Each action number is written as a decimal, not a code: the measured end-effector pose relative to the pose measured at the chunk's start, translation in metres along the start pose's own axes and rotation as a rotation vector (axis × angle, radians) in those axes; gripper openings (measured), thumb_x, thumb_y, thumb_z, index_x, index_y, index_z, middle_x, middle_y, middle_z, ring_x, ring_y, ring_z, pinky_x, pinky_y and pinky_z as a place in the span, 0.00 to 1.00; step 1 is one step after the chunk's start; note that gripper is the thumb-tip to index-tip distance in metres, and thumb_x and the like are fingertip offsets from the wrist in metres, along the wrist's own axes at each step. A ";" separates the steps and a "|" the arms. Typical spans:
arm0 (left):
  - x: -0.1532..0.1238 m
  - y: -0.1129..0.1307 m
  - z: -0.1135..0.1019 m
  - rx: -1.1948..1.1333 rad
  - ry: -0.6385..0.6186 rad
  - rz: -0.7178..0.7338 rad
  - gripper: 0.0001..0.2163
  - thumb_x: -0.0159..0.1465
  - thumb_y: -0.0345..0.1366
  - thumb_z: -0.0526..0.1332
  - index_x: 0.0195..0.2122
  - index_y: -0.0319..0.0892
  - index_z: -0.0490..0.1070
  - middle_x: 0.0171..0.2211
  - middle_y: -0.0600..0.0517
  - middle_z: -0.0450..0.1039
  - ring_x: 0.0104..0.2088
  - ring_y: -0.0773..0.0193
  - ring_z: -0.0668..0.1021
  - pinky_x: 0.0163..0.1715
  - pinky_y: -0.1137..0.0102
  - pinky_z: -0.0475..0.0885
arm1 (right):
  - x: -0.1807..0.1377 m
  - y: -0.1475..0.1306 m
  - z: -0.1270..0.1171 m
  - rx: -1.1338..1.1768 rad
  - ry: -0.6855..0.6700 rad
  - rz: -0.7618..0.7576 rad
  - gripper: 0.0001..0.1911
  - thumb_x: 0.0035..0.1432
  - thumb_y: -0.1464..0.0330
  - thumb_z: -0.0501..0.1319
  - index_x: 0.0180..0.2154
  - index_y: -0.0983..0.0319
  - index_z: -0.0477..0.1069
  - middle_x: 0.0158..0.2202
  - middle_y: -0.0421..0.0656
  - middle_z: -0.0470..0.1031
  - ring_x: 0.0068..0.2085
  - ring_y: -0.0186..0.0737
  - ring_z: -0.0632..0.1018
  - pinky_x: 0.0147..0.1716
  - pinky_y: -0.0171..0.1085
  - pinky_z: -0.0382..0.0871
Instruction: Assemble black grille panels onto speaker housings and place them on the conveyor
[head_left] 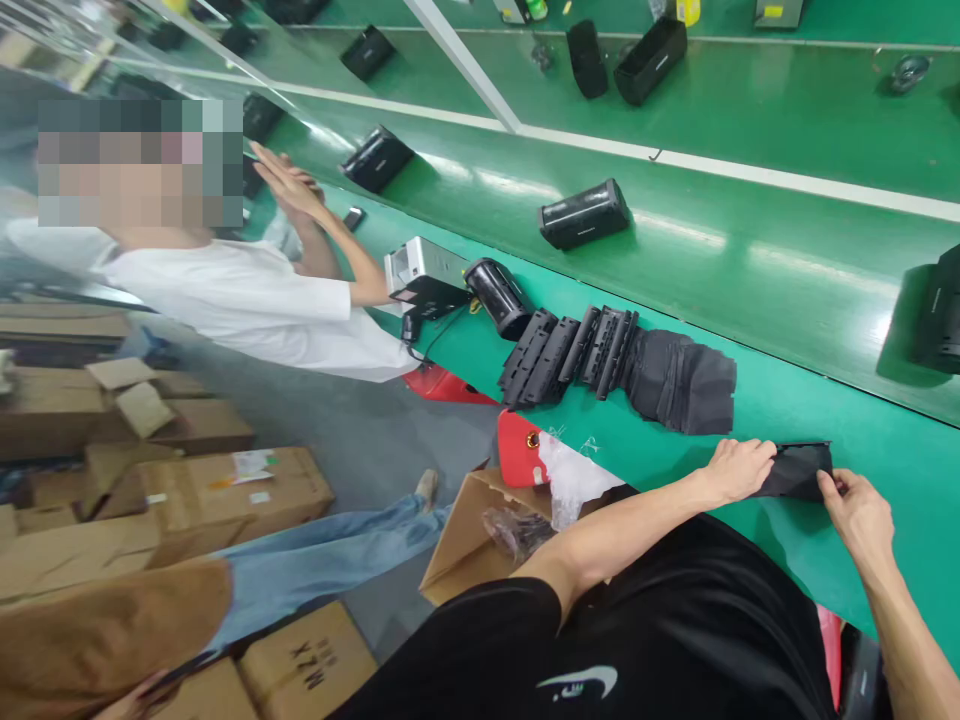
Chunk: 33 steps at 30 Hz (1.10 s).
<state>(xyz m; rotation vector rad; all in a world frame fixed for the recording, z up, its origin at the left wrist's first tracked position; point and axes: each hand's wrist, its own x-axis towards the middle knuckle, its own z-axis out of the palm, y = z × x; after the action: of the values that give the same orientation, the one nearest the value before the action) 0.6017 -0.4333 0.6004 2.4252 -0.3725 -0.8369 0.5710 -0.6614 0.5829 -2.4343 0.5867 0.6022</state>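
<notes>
Near the table's front edge, a dark rectangular panel (pixel 799 470) with a raised rim along its far side lies between my hands. My left hand (pixel 739 468) has its fingers curled on the panel's left end. At the other end, my right hand (pixel 859 510) pinches the corner between thumb and fingers. Left of my hands is a fanned stack of thin black sheets (pixel 679 380). Against that stack lies a row of black slotted plastic frames (pixel 555 355), and beyond them a glossy black speaker-like box (pixel 499 297).
Beyond the green table runs a green conveyor (pixel 712 270) carrying black speaker-like boxes (pixel 585 215). A co-worker in a white shirt (pixel 247 300) sits to the left, beside a metal-cased device (pixel 426 275). An open carton (pixel 469 535) and red chairs (pixel 517 450) stand by the table.
</notes>
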 end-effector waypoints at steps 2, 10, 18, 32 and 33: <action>-0.004 0.003 0.004 0.043 0.015 -0.037 0.13 0.75 0.39 0.53 0.55 0.43 0.71 0.47 0.43 0.79 0.45 0.50 0.82 0.48 0.56 0.74 | 0.005 -0.001 0.002 -0.047 0.039 -0.012 0.28 0.55 0.41 0.53 0.37 0.56 0.75 0.41 0.53 0.76 0.39 0.59 0.76 0.41 0.52 0.67; -0.016 -0.017 -0.001 -0.057 0.221 -0.160 0.22 0.69 0.42 0.64 0.63 0.43 0.68 0.57 0.42 0.70 0.58 0.48 0.71 0.59 0.54 0.70 | 0.028 -0.008 0.006 0.042 0.097 -0.077 0.36 0.51 0.42 0.55 0.53 0.58 0.72 0.46 0.53 0.72 0.51 0.62 0.72 0.51 0.55 0.67; 0.006 -0.037 -0.014 -0.415 0.139 -0.175 0.10 0.67 0.41 0.66 0.43 0.41 0.77 0.44 0.50 0.78 0.47 0.59 0.77 0.54 0.63 0.72 | 0.031 -0.012 -0.018 0.391 -0.094 0.035 0.24 0.36 0.47 0.67 0.32 0.56 0.71 0.31 0.44 0.71 0.36 0.52 0.73 0.43 0.53 0.70; -0.040 -0.004 -0.071 -1.522 0.028 -0.080 0.26 0.49 0.39 0.78 0.48 0.39 0.77 0.38 0.50 0.76 0.35 0.66 0.77 0.40 0.70 0.71 | -0.060 -0.027 -0.066 1.057 -0.165 0.270 0.37 0.29 0.53 0.85 0.39 0.57 0.71 0.25 0.35 0.72 0.23 0.33 0.71 0.22 0.30 0.68; -0.042 -0.002 -0.071 -1.518 0.037 -0.065 0.26 0.49 0.39 0.79 0.48 0.39 0.77 0.38 0.51 0.76 0.35 0.67 0.76 0.40 0.70 0.71 | -0.064 -0.028 -0.067 1.082 -0.158 0.285 0.37 0.29 0.54 0.85 0.39 0.57 0.72 0.25 0.35 0.72 0.22 0.32 0.70 0.22 0.29 0.68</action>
<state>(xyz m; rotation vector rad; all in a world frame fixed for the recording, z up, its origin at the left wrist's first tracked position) 0.6147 -0.3852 0.6664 1.0165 0.3092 -0.6698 0.5534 -0.6641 0.6782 -1.2916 0.8990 0.4106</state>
